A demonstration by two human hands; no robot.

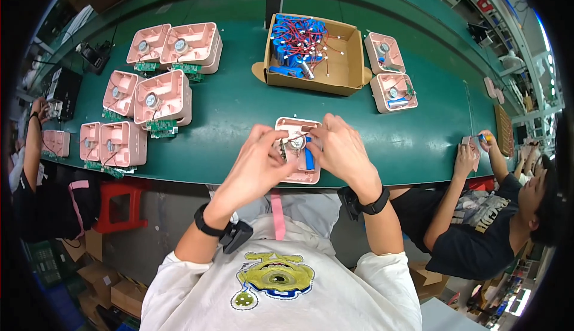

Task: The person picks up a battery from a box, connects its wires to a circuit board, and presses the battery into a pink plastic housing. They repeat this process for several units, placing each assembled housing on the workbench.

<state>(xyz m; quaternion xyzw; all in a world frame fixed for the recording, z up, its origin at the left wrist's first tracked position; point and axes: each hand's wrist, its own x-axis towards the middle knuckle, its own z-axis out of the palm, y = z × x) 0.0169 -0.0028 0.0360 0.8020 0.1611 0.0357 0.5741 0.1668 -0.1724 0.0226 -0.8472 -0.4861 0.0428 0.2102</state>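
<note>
Pink housing [306, 177]: an open shell on the counter [233, 116], between the two hands and partly hidden by them, close to the counter's near edge.
Left hand [260, 158]: over the housing's left side, fingers bent, the index fingertip near thin wires [306, 131]; whether it grips anything, I cannot tell.
Right hand [341, 149]: over the housing's right side, thumb and fingers curled inward by the same wires; whether they are pinched there, I cannot tell.
Round speaker [297, 142]: inside the housing, between the fingertips of both hands.
Blue cell [310, 158]: lying lengthwise in the housing, just left of the right hand.
Cardboard box [344, 62]: open, ahead of both hands, with blue batteries [286, 50] and tangled red and black leads heaped mainly in its left part.
Two housings [378, 105]: ahead and to the right of the right hand, one beyond the other, each with a speaker.
Housing groups [183, 105]: well to the left of the left hand, in three clusters, with green circuit boards [161, 129] at their near sides.
Co-worker's hands [464, 161]: well to the right of the right hand, at a pink part, one with a yellow-and-blue tool.
</note>
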